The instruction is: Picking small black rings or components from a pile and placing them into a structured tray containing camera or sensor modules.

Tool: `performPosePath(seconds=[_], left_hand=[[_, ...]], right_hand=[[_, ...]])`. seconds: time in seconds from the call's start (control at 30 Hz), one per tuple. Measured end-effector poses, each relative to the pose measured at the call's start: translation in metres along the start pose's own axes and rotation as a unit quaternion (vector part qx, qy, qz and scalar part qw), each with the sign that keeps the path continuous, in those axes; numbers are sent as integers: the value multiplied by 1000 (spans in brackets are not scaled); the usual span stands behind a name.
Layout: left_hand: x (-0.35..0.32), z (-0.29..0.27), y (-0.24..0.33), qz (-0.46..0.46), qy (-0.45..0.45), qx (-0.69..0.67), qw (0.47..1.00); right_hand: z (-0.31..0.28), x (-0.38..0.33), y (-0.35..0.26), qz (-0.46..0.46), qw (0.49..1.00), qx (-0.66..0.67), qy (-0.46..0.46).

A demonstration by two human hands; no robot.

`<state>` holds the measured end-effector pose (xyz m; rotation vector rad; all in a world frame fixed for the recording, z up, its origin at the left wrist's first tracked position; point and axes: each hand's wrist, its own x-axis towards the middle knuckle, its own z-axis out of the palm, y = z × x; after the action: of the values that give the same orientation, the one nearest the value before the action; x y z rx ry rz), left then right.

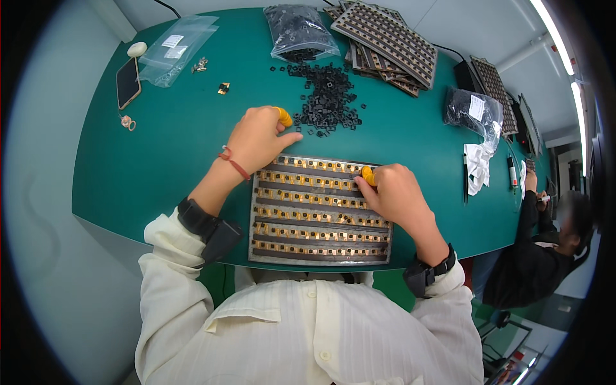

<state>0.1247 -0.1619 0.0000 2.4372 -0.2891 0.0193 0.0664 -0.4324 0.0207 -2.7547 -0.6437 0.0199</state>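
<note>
Right hand pinches a small part onto the slotted metal tray; left hand, loosely curled with nothing in its grip, rests at the tray's top edge on the green bench

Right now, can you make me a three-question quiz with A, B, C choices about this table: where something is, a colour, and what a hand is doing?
1. Where is the phone?
A. Far left of the table
B. On the metal tray
C. Under the stacked grid trays

2. What colour is the table?
A. White
B. Green
C. Red

3. What is the right hand doing?
A. Resting in the lap
B. Holding a pen
C. Touching the metal tray with a yellow-capped finger

Answers:
1. A, the phone lies by the left edge near a clear bag.
2. B, the top is green all over.
3. C, its fingertip presses on the tray's upper rows, while the left hand sits at the tray's top edge beside the pile of small black parts.
</note>
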Motion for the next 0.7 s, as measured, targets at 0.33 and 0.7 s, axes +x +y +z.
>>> performPosePath(seconds=[0.33,0.7], left_hand=[[-11,10,15,65,14,123,990],[-12,5,-7,53,74,142,986]], right_hand=[[-12,62,7,66,983,161,-57],[17,87,-12,65,986,151,-22]])
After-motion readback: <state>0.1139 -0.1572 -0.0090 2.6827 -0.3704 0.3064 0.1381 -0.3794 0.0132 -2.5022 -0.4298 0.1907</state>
